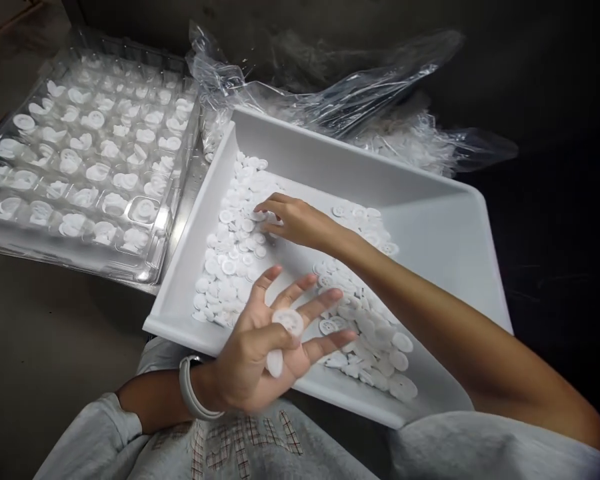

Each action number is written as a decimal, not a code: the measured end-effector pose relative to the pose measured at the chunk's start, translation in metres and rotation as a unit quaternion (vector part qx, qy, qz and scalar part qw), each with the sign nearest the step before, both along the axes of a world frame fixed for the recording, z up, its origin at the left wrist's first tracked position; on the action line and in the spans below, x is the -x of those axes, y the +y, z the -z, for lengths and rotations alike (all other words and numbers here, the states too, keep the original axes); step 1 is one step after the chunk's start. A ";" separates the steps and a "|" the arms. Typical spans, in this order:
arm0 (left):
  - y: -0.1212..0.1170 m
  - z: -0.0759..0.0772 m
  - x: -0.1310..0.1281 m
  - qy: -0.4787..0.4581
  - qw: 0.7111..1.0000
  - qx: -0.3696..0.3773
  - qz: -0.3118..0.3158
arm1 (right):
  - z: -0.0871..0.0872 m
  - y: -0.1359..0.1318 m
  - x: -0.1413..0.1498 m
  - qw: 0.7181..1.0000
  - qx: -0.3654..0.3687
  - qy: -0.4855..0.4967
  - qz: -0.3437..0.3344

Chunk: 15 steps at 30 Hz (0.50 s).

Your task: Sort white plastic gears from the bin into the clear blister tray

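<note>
My left hand (pixel 265 347) is palm up above the near rim of a white plastic bin (pixel 430 220), fingers spread. Its thumb pins a round white plastic disc (pixel 287 321) with small holes against the palm, and another white piece (pixel 275 363) shows below the thumb. Inside the bin, my right hand (pixel 293 219) reaches to the far-left heap of small white discs (pixel 227 267). Its thumb and index finger pinch around a small white disc (pixel 258 216), partly hidden by the fingers. Larger white discs (pixel 365 327) lie heaped beneath my right forearm.
At the left, a clear plastic tray (pixel 155 257) has rows of compartments holding white pieces. Behind the bin lies a crumpled clear plastic bag (pixel 330 100) with more white pieces (pixel 415 143). A metal surface (pixel 190 193) shows between tray and bin.
</note>
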<state>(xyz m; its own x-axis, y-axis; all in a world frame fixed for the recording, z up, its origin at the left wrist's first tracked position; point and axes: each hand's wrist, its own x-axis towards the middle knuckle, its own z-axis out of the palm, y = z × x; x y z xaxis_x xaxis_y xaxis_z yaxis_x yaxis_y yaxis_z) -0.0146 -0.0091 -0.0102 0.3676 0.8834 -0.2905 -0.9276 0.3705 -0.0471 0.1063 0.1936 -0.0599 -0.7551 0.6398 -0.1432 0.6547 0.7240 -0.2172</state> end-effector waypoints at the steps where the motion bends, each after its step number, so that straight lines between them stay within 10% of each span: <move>1: 0.000 -0.001 0.000 0.010 1.000 -0.007 0.004 | 0.003 0.000 0.002 1.000 -0.006 0.007 0.008; 7: 0.003 -0.005 0.001 0.086 0.996 -0.017 0.001 | -0.002 -0.003 0.007 0.992 -0.090 0.091 0.006; 15: 0.003 -0.006 -0.003 0.112 0.994 0.004 -0.011 | -0.073 -0.089 -0.032 0.936 -0.209 0.260 -0.115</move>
